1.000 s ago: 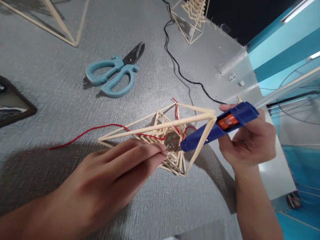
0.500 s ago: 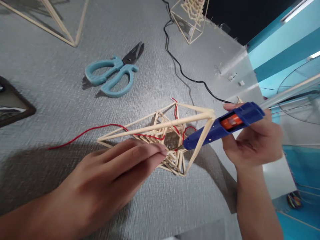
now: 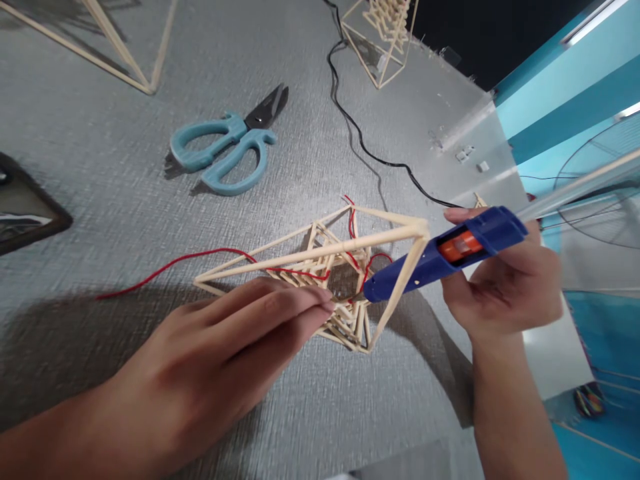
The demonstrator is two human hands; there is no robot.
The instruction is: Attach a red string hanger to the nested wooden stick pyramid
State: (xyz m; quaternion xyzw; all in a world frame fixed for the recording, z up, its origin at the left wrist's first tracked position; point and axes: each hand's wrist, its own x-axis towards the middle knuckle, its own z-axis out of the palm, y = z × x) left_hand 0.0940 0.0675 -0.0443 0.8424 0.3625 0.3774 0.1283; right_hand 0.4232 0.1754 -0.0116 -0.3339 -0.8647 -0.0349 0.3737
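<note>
A small frame of pale wooden sticks [image 3: 310, 252] lies on the grey table, with a stack of shorter sticks inside it. Red thread [image 3: 185, 256] runs out of the frame to the left, and more of it loops among the sticks. My left hand [image 3: 210, 360] is closed at the frame's near side, fingertips pinched together; what they pinch is too small to make out. My right hand [image 3: 505, 287] is wrapped round a blue glue gun [image 3: 450, 252]. The gun's nozzle reaches into the frame, close to my left fingertips.
Scissors with light blue handles [image 3: 225, 150] lie beyond the frame. A black cable [image 3: 370, 155] crosses the table. Other stick frames stand at the upper left [image 3: 120, 70] and the top [image 3: 377, 67]. A dark-edged object [image 3: 30, 207] sits at the left edge.
The glue gun and my right hand have shifted very slightly left and down. My left hand, the frame and the thread look almost unchanged.
</note>
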